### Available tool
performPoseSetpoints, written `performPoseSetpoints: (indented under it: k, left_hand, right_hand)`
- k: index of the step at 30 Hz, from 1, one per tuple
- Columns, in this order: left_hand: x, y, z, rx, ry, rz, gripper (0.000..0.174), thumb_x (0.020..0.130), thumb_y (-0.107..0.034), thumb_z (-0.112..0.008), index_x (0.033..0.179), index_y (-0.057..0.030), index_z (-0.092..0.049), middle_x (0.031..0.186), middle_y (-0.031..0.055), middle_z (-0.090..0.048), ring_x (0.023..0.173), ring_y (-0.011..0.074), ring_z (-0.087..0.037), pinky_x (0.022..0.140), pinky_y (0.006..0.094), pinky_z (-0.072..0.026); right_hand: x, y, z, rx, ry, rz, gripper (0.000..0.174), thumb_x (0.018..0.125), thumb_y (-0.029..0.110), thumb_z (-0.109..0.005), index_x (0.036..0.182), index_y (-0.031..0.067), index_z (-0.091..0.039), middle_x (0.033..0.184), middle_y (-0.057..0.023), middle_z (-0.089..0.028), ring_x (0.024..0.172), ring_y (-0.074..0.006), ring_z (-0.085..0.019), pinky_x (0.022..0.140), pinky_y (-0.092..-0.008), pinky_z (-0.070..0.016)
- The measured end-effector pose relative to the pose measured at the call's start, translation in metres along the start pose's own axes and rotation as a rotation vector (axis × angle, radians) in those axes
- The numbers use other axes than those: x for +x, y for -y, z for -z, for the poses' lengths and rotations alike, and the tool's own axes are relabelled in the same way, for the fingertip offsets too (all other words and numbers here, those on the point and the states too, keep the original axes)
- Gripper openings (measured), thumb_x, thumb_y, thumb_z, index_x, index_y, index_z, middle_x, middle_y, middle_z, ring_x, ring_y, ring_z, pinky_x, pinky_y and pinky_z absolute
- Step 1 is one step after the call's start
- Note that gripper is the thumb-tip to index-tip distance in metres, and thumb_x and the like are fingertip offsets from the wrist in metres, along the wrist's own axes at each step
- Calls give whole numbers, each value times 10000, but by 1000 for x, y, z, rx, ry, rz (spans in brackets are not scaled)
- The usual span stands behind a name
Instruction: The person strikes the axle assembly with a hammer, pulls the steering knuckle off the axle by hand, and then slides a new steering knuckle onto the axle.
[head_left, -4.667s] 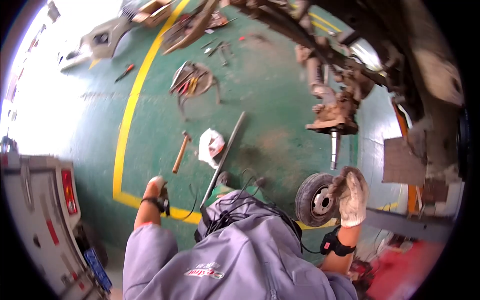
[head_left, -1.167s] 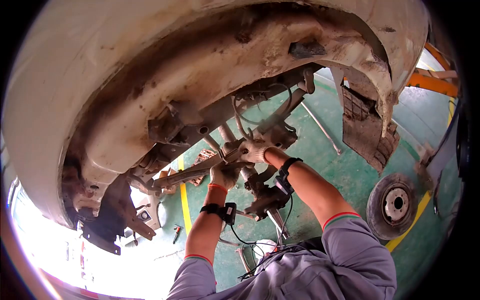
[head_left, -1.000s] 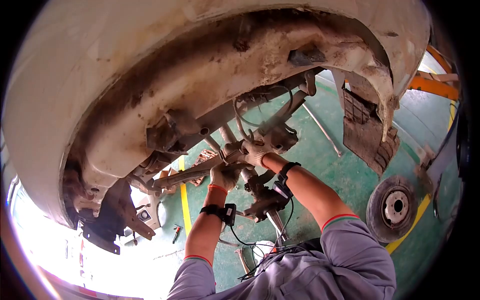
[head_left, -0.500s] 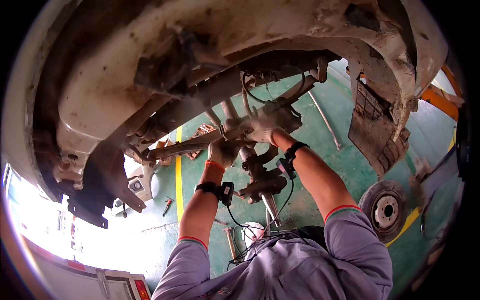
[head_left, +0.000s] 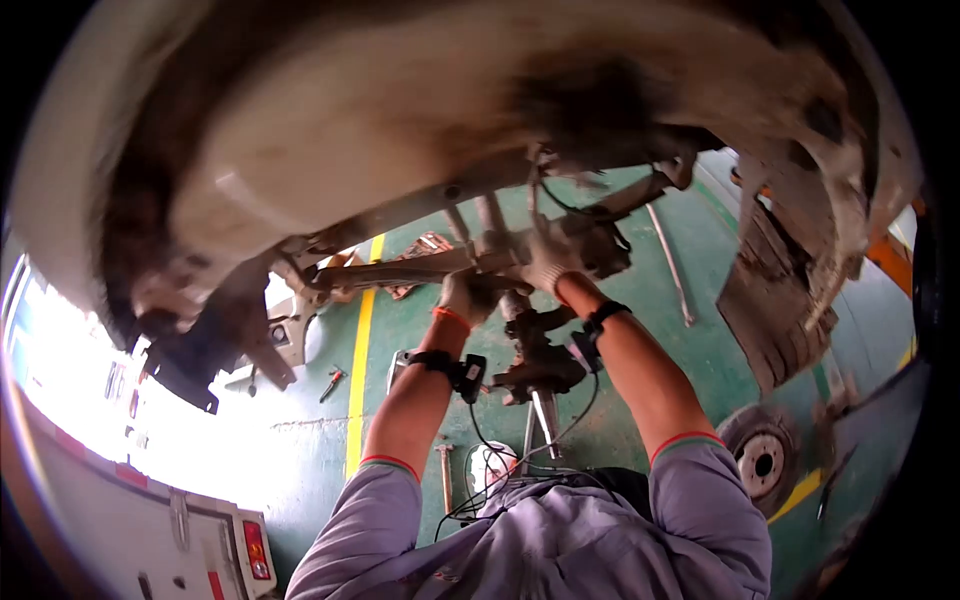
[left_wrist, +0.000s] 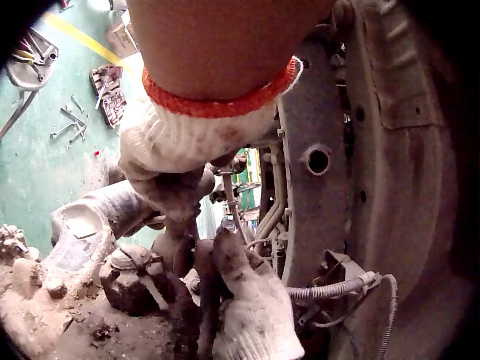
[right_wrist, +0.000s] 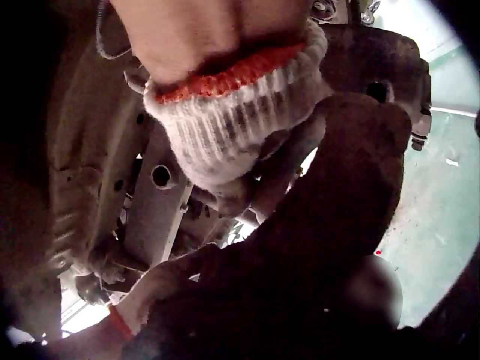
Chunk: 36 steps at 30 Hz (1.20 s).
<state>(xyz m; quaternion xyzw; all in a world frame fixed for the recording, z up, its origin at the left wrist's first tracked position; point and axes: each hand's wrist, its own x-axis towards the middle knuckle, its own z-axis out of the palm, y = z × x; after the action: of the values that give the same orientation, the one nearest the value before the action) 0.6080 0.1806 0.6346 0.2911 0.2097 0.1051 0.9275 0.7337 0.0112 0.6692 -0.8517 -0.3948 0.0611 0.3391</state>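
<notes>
Fingers (left_wrist: 161, 189) of the gloved left hand (head_left: 468, 296) were curled round a grimy part of the suspension assembly (head_left: 540, 370), which sat just below a dirty, pale vehicle body (head_left: 400, 120). Beside that hand, the right hand (head_left: 548, 266), gloved too, touched the same assembly; one of its fingers lay along a dark bar (left_wrist: 206, 307), but how the rest closed could not be told. A bare metal spindle (head_left: 545, 418) stuck out of the assembly, nearer the person than the hands. Black cameras (head_left: 470, 377) were strapped to both wrists. On the green floor (head_left: 620, 400) lay a white bag (head_left: 492, 465), a hammer (head_left: 446, 480) just left of it and, well to the right, a wheel (head_left: 764, 455) near a yellow line (head_left: 797, 495). A long rod (head_left: 672, 265) lay beyond the right hand.
</notes>
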Motion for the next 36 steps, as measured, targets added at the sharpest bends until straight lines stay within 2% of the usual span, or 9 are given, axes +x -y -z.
performPoseSetpoints:
  k: [8,10,16,24,26,28,30,34,36]
  left_hand:
    - [2,0,7,33,160,-11,433,1072,-317,-383,1226,30,-591,1058,209,-716,873,337,-737,727,412,-668]
    - [14,3,19,6,208,-28,427,1070,-328,-402,1222,17,-603,1044,182,-721,864,302,-739,744,401,-664]
    - [-26,2,-13,192,181,-73,412,1073,-289,-408,1234,21,-627,993,185,-750,807,233,-731,648,306,-610]
    - [17,4,19,320,-72,-68,303,1055,-271,-474,1113,-143,-742,753,-16,-694,572,96,-578,508,249,-478]
    - [13,3,25,370,-6,-81,279,1025,-337,-538,1077,-170,-756,720,-27,-668,557,98,-553,484,278,-463]
    - [21,-1,27,529,-356,68,368,997,-424,-556,1078,-138,-772,758,4,-705,622,118,-631,489,317,-504]
    - [-44,-13,-18,1527,-643,41,468,958,-484,-576,1084,-76,-766,865,77,-755,752,199,-720,618,394,-580]
    - [-35,-18,33,2134,-686,-646,409,900,-385,-596,1059,-33,-730,977,132,-746,894,323,-713,830,488,-561]
    - [-33,-33,50,2554,-377,-1033,415,867,-362,-615,1141,-59,-692,930,86,-699,946,296,-668,848,437,-528]
  right_hand:
    - [-3,6,11,-11,124,91,410,889,472,-739,1227,248,-676,1289,-74,-684,1209,-274,-644,1008,-424,-519]
    - [7,2,-2,-39,111,-121,407,879,447,-758,1217,234,-679,1261,-72,-689,1212,-264,-640,1009,-405,-514]
    - [20,-22,-8,243,272,97,303,951,126,-689,1253,106,-675,1236,-73,-723,1134,-211,-671,997,-338,-505]
    - [22,-46,-24,477,137,187,255,1016,114,-599,1258,37,-630,1315,-97,-670,1217,-177,-608,1042,-316,-462]
    - [-5,-17,11,255,129,160,427,1047,316,-557,1356,23,-595,1390,-156,-624,1291,-295,-577,1105,-364,-420]
    - [-12,-19,5,257,-3,166,349,1014,278,-586,1298,81,-635,1308,-155,-665,1227,-308,-626,1037,-384,-475]
    - [-18,-18,3,289,-34,117,309,999,256,-600,1266,112,-654,1269,-143,-688,1191,-303,-652,1005,-389,-500]
    - [-18,-25,0,267,-31,84,317,981,275,-630,1271,150,-662,1252,-119,-703,1157,-301,-672,991,-385,-515]
    - [-21,-23,-1,240,-51,89,336,973,295,-640,1280,159,-660,1250,-122,-706,1154,-303,-675,988,-381,-518]
